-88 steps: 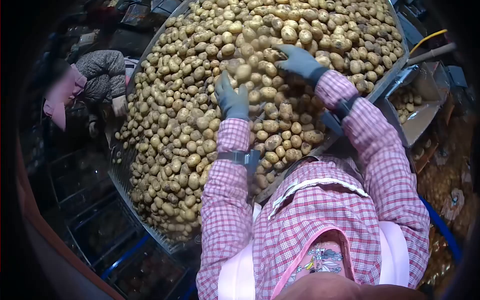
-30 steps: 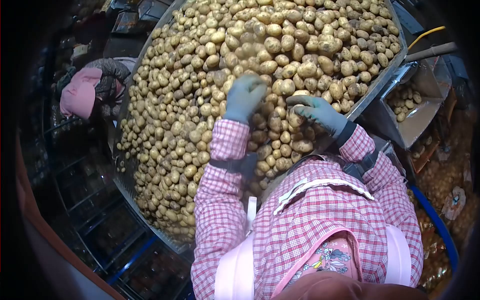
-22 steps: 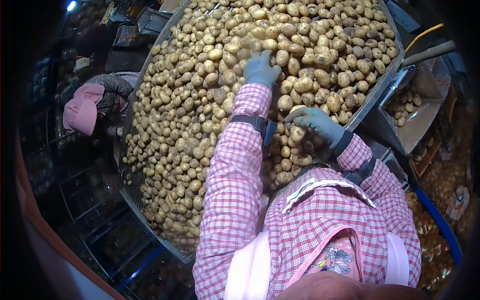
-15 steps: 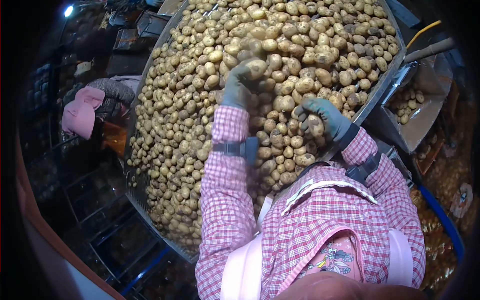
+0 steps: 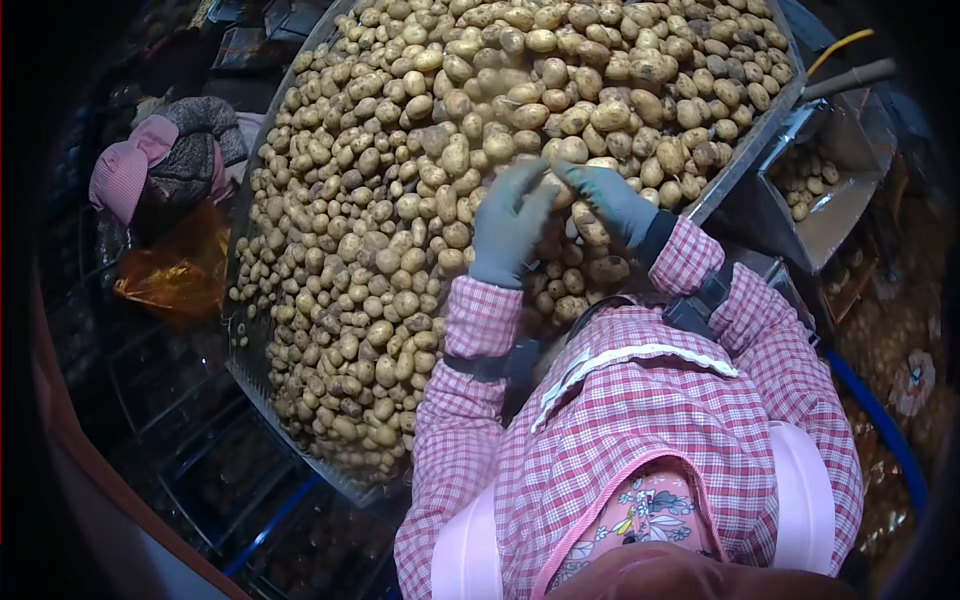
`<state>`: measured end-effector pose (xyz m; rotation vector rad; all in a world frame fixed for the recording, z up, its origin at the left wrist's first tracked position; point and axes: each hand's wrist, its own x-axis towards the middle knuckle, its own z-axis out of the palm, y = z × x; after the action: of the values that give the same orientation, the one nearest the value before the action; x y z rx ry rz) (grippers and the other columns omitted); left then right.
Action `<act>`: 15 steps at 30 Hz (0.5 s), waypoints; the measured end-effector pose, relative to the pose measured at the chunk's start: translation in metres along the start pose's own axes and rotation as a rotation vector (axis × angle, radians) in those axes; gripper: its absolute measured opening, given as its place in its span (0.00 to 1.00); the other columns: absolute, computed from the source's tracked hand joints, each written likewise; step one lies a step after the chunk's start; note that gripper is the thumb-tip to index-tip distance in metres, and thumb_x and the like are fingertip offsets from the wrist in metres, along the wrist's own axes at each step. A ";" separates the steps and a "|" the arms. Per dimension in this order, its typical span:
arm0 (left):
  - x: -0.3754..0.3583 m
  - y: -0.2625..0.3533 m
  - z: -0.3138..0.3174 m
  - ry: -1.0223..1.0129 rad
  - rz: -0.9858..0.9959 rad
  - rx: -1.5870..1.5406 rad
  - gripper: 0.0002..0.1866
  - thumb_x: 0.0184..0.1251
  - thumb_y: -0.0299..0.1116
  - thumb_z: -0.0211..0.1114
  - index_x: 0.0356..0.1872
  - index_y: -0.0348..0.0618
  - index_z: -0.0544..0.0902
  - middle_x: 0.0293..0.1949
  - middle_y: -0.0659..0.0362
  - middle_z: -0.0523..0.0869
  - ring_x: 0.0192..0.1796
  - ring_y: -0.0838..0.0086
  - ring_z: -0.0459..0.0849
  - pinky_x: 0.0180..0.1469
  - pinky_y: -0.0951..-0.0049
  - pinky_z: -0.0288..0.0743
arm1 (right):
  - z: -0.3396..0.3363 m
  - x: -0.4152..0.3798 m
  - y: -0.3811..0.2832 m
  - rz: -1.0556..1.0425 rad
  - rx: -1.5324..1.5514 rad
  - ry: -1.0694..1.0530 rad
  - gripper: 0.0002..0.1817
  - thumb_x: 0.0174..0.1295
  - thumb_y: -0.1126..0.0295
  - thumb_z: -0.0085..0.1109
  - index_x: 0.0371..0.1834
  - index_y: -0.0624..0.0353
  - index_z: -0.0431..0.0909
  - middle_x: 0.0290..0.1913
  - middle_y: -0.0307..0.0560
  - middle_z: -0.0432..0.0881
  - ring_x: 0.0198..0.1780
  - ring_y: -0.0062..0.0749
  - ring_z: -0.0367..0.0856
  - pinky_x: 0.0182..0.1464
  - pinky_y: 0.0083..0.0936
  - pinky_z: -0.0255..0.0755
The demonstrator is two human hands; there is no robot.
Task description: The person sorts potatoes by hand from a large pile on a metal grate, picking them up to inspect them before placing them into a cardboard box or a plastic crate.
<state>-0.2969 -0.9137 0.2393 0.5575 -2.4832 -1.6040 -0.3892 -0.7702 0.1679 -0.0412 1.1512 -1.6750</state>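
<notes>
A heap of potatoes [image 5: 370, 250], dusted with soil, fills a large metal-edged hopper in front of me. My left hand [image 5: 507, 222], in a grey-green glove, is over the middle of the heap. Its fingers point up and to the right, thumb apart, and I see nothing in its grasp. Close beside it, my right hand [image 5: 612, 203], gloved alike, curls over a potato [image 5: 590, 225] below its palm. The fingertips of both hands nearly meet above the heap; another potato lies partly hidden between them.
The hopper's metal rim [image 5: 745, 150] runs along the right. Beyond it stands an open box [image 5: 840, 190] with potatoes inside. At left, a person in a pink cap [image 5: 130, 170] is beside an orange bag [image 5: 180, 265]. A blue hose [image 5: 880, 430] curves at lower right.
My left hand has come back toward me and no longer has the potato it held. My right hand has moved up and left, so both hands are now close together.
</notes>
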 end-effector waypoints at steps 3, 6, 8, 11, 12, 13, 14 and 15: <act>-0.017 0.002 0.007 0.051 0.187 0.370 0.14 0.61 0.33 0.68 0.47 0.41 0.86 0.44 0.51 0.87 0.49 0.58 0.85 0.54 0.62 0.78 | 0.011 -0.007 0.012 -0.237 -0.224 -0.031 0.20 0.78 0.55 0.54 0.50 0.61 0.87 0.45 0.44 0.90 0.48 0.23 0.83 0.51 0.24 0.76; -0.026 0.004 0.015 -0.003 0.125 0.294 0.10 0.59 0.31 0.68 0.41 0.40 0.87 0.39 0.52 0.86 0.43 0.60 0.86 0.49 0.62 0.80 | -0.002 -0.007 0.030 -0.158 -0.512 0.018 0.20 0.76 0.53 0.58 0.45 0.61 0.89 0.44 0.42 0.90 0.46 0.20 0.82 0.48 0.26 0.75; -0.027 -0.015 0.025 0.020 0.198 0.159 0.07 0.60 0.29 0.66 0.38 0.39 0.87 0.36 0.53 0.87 0.39 0.62 0.86 0.47 0.64 0.80 | 0.002 -0.033 0.034 -0.196 -0.301 0.107 0.23 0.75 0.50 0.60 0.42 0.61 0.88 0.40 0.41 0.89 0.42 0.24 0.81 0.44 0.28 0.74; -0.033 -0.019 0.041 -0.057 0.182 0.078 0.07 0.62 0.25 0.63 0.37 0.38 0.87 0.36 0.55 0.88 0.39 0.67 0.87 0.48 0.68 0.80 | -0.007 -0.065 0.040 -0.209 -0.364 0.206 0.23 0.74 0.49 0.61 0.41 0.61 0.89 0.37 0.40 0.88 0.38 0.23 0.79 0.42 0.26 0.73; -0.034 -0.016 0.043 -0.098 0.137 0.053 0.07 0.62 0.24 0.62 0.38 0.37 0.87 0.37 0.55 0.88 0.40 0.69 0.87 0.48 0.69 0.80 | -0.005 -0.079 0.028 0.038 -0.192 0.250 0.23 0.72 0.47 0.62 0.40 0.59 0.89 0.36 0.42 0.87 0.36 0.22 0.78 0.36 0.23 0.73; -0.032 -0.015 0.045 -0.104 0.158 0.039 0.07 0.63 0.24 0.62 0.38 0.37 0.87 0.37 0.56 0.88 0.40 0.70 0.87 0.49 0.70 0.80 | -0.021 -0.081 0.036 0.009 -0.211 0.283 0.23 0.72 0.47 0.63 0.42 0.59 0.89 0.36 0.43 0.86 0.36 0.22 0.79 0.34 0.23 0.73; -0.029 -0.014 0.048 -0.112 0.180 0.020 0.08 0.63 0.23 0.61 0.39 0.36 0.87 0.37 0.56 0.88 0.41 0.71 0.86 0.49 0.70 0.80 | -0.048 -0.080 0.048 -0.018 -0.232 0.320 0.24 0.71 0.47 0.63 0.43 0.60 0.88 0.37 0.45 0.86 0.36 0.22 0.79 0.31 0.22 0.73; -0.027 -0.015 0.051 -0.125 0.197 -0.001 0.08 0.64 0.23 0.61 0.40 0.36 0.87 0.38 0.56 0.88 0.41 0.72 0.86 0.49 0.71 0.80 | -0.060 -0.101 0.046 -0.126 -0.130 0.371 0.19 0.75 0.54 0.56 0.50 0.60 0.85 0.43 0.45 0.87 0.38 0.26 0.83 0.36 0.23 0.77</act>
<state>-0.2845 -0.8656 0.2059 0.2091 -2.5321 -1.6088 -0.3430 -0.6537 0.1521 0.1229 1.5620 -1.7626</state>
